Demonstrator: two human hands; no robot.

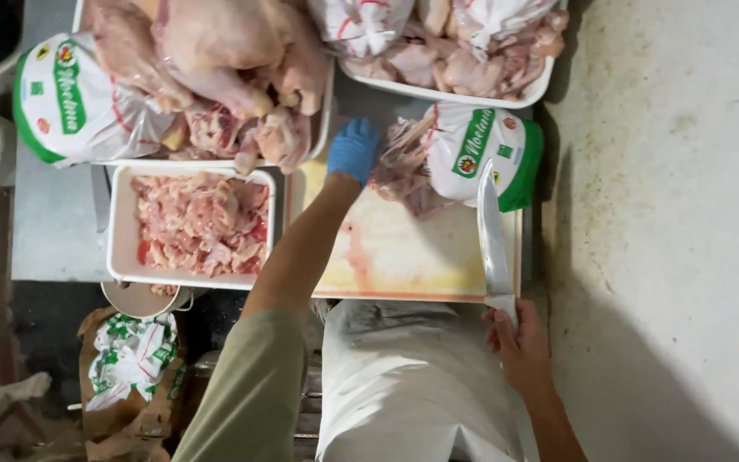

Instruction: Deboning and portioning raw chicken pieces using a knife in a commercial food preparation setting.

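— Where's the bagged chicken?

— At the far edge of the cutting board, right of centre, half out of its white and green plastic bag. The meat inside is hard to make out through the crumpled film.

— And the hands?

— The left hand, in a blue glove, is closed over the chicken's left end; its fingertips are hidden beneath. The bare right hand has its grip wrapped shut round the handle of a long knife, blade lying flat on the board's right side, pointing far. The handle itself is covered.

— What's around?

— Left, a white tray of cut pieces. Far, two trays of whole chickens, cut off by the frame. The grey table stands beside a pale speckled floor on the right.
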